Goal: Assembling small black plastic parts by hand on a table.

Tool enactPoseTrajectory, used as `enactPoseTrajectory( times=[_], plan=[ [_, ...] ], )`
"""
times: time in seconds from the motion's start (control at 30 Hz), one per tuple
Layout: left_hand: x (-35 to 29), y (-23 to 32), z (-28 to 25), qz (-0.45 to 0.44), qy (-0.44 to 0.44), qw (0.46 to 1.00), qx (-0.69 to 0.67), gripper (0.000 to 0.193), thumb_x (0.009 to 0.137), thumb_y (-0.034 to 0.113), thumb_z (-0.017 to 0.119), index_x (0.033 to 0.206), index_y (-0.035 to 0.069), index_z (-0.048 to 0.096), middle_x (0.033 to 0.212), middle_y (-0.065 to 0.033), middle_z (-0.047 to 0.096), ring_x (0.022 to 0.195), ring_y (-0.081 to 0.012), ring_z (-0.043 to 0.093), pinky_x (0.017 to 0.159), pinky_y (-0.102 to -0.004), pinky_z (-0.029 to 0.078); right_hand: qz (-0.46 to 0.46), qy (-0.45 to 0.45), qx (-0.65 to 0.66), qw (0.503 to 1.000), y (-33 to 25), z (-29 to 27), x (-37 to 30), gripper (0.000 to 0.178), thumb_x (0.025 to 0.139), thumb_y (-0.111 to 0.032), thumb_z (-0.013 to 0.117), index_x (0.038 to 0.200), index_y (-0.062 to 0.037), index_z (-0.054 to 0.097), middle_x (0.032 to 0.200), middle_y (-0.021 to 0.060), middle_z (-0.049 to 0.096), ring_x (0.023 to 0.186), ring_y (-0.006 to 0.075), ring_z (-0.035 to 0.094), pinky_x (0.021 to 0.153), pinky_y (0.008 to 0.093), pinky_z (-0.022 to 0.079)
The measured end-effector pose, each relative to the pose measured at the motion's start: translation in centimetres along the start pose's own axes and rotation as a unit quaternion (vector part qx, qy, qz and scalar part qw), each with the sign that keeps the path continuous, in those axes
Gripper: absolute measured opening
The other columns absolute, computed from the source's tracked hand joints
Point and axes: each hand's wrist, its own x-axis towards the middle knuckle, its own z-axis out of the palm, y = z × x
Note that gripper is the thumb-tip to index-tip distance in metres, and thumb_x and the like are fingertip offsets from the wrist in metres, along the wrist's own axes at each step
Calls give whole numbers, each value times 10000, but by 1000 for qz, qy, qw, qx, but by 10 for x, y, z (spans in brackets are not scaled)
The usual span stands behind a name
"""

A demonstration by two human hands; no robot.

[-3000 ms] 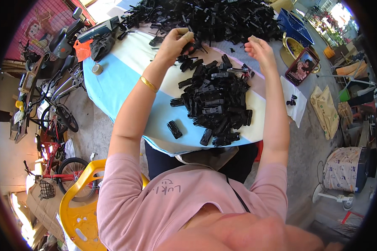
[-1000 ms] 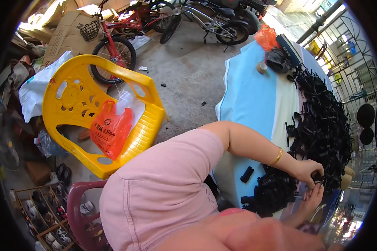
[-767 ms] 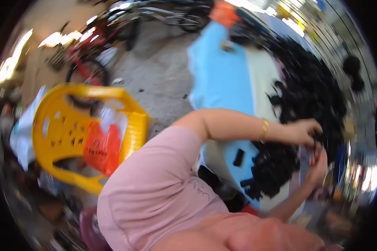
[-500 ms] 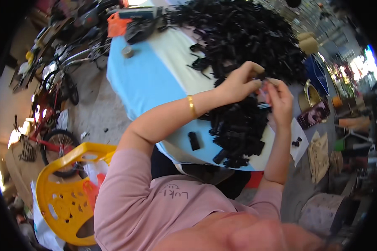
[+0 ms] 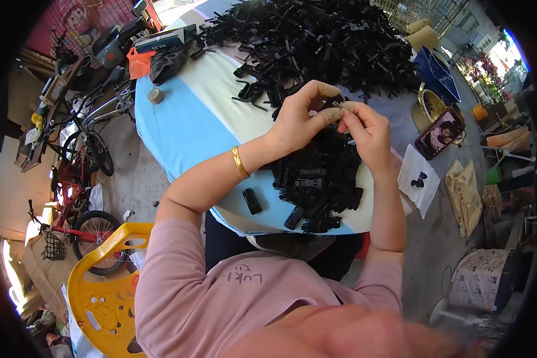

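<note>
Over the table, my left hand point(image 5: 307, 116) is closed with thumb and forefinger around a small black plastic piece point(image 5: 330, 103). Tape-like patches cover some of its fingertips. My right hand point(image 5: 367, 131) meets it at the fingertips, thumb and forefinger pinched on something too small to name at the end of that piece. Beneath both hands lies a heap of black plastic clips point(image 5: 316, 179), partly hidden by them. A much bigger pile of similar black parts point(image 5: 322, 48) spreads across the far side. One lone black clip point(image 5: 252, 201) rests left of the near heap.
A blue-and-white cloth point(image 5: 185, 128) covers the table. On it are a tape roll point(image 5: 155, 96) and an orange bag point(image 5: 139, 62). At right are a phone point(image 5: 440, 134), a gold-coloured pot point(image 5: 431, 107) and white paper point(image 5: 416, 179) with small dark bits. A yellow chair point(image 5: 110, 298) stands left.
The whole view has shifted and become sharper. My hands have drawn closer, their fingertips now meeting at the small black piece.
</note>
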Motion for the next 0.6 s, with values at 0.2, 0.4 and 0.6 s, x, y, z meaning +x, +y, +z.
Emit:
enactPoseTrajectory(
  times=[0.2, 0.4, 0.6],
  plan=[
    [2, 2, -1, 5, 0, 1000, -20, 270, 810, 4, 602, 1049, -23, 480, 999, -95, 584, 905, -127, 566, 803, -261, 480, -6, -12, -21, 1000, -2, -3, 0, 125, 865, -68, 523, 888, 19, 610, 644, 0, 565, 614, 55, 518, 588, 178, 414],
    [1, 2, -1, 51, 49, 997, -16, 246, 758, 37, 660, 977, 2, 554, 852, -29, 620, 729, -55, 525, 611, -209, 426, -15, -12, -34, 999, -3, 0, -2, 125, 858, -71, 531, 859, 19, 618, 636, -4, 565, 610, 47, 509, 568, 177, 396],
    [0, 9, 5, 157, 95, 973, 141, 148, 749, 46, 667, 877, 7, 603, 806, -18, 636, 708, -73, 570, 623, -229, 465, 47, -37, -10, 998, 1, -2, -1, 131, 860, -87, 531, 837, 6, 621, 634, -15, 561, 583, 33, 460, 523, 171, 336]
  ],
)
